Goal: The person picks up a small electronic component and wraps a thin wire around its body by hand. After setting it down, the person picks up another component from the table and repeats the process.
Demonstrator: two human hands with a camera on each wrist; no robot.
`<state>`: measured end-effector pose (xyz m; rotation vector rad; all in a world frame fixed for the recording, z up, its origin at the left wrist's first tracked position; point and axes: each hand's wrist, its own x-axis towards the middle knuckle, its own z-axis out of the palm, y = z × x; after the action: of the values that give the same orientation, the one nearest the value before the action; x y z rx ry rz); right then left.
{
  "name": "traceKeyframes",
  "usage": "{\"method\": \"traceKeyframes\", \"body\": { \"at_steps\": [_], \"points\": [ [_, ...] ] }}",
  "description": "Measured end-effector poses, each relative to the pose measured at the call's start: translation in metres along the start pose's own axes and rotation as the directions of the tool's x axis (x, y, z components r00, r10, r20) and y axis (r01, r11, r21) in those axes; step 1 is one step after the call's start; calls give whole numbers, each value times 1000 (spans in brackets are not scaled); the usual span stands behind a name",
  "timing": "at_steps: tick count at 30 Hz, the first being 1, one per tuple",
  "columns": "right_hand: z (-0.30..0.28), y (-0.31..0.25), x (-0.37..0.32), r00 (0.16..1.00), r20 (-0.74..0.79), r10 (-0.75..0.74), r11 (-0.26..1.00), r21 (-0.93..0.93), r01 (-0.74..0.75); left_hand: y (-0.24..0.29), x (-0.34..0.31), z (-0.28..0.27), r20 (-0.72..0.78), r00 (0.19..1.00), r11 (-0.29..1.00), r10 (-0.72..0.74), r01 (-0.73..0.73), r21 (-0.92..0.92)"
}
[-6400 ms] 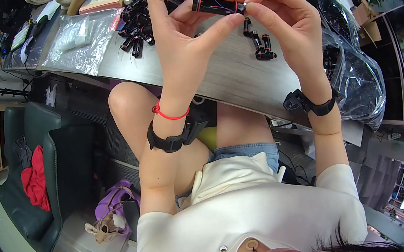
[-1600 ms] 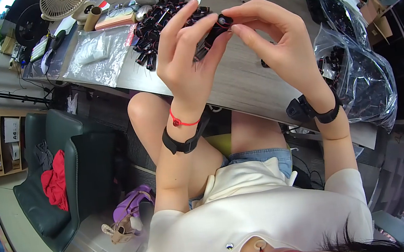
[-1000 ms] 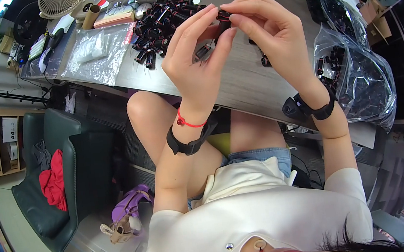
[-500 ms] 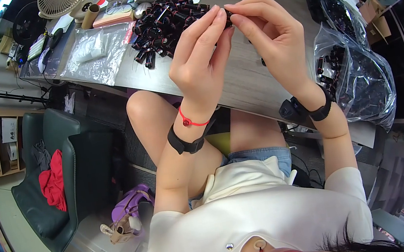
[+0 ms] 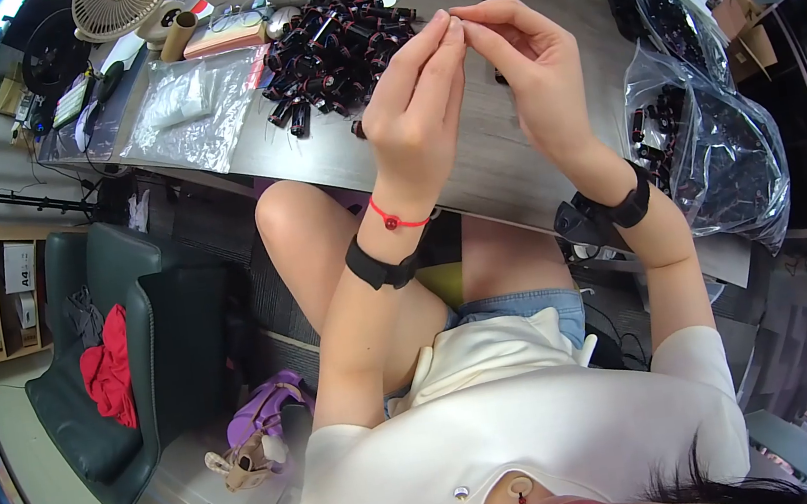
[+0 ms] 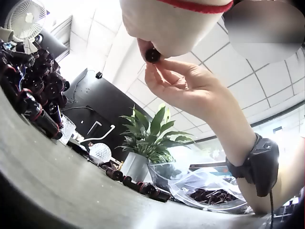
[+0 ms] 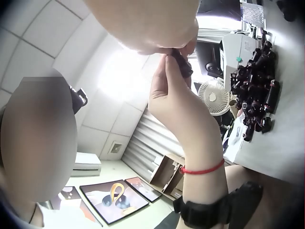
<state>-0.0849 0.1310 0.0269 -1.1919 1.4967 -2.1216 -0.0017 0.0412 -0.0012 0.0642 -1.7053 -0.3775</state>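
Observation:
Both hands are raised over the table, with their fingertips meeting. My left hand (image 5: 412, 115) grips a small black cylindrical part with its thumb and fingers. In the head view those fingers hide the part. The right wrist view shows the dark body of the cylindrical part (image 7: 183, 66) along the left fingers, and in the left wrist view the round end of the cylindrical part (image 6: 152, 55) peeks out below the left hand. My right hand (image 5: 538, 74) has thumb and index finger pinched together at the part's other end; what exactly they pinch there I cannot tell.
A heap of similar black parts with orange rings (image 5: 329, 55) lies left of the hands. Several more loose parts (image 6: 143, 187) lie in a row on the table. A clear plastic bag (image 5: 724, 152) of parts sits right; a flat plastic bag (image 5: 189, 107) lies left.
The cylindrical part, earlier held crosswise in plain sight, has turned and is now covered by the left fingers. The left hand has shifted right, and the hands have drawn closer together.

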Motion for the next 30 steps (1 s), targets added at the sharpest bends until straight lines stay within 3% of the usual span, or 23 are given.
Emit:
{"method": "traceKeyframes", "body": {
  "at_steps": [4,9,12,13,15,17,19,21,24,25,28,29,30],
  "points": [
    [-4,16,6,989,-37,142,982,131,-136,-4,-1,6,52,994,996,-92,93,-13],
    [-11,23,14,991,-40,125,980,164,-117,-5,3,3,86,984,987,-155,158,-29],
    [-21,24,25,994,26,103,995,12,-103,-13,9,-8,161,936,935,-313,333,-123],
    [-30,21,30,995,22,101,995,10,-102,-20,14,-14,163,936,935,-311,332,-127],
    [-58,6,43,995,-96,24,999,-18,-26,-43,30,-26,129,926,932,-355,361,-28],
    [-90,-13,45,993,-117,15,995,-98,-26,-68,45,-32,122,921,929,-369,369,21],
    [-117,-36,40,991,-137,8,984,-178,-32,-104,49,-29,165,932,945,-324,308,111],
    [-137,-61,21,997,-64,-51,891,-453,16,-136,46,-25,215,936,951,-279,238,196],
    [-183,-89,-12,999,-42,25,804,-593,-45,-169,38,-21,443,858,926,-259,90,366],
    [-193,-92,-21,998,-55,25,803,-593,-53,-174,38,-22,452,855,930,-253,85,358],
    [-208,-101,-43,988,-107,115,733,-661,-157,-160,48,-22,560,736,877,-381,95,471],
    [-211,-99,-45,987,-114,113,733,-661,-160,-154,48,-18,564,735,880,-376,91,467],
    [-211,-95,-42,982,-45,182,718,-677,-164,-147,47,-13,526,791,895,-314,61,442]
  ]
}}
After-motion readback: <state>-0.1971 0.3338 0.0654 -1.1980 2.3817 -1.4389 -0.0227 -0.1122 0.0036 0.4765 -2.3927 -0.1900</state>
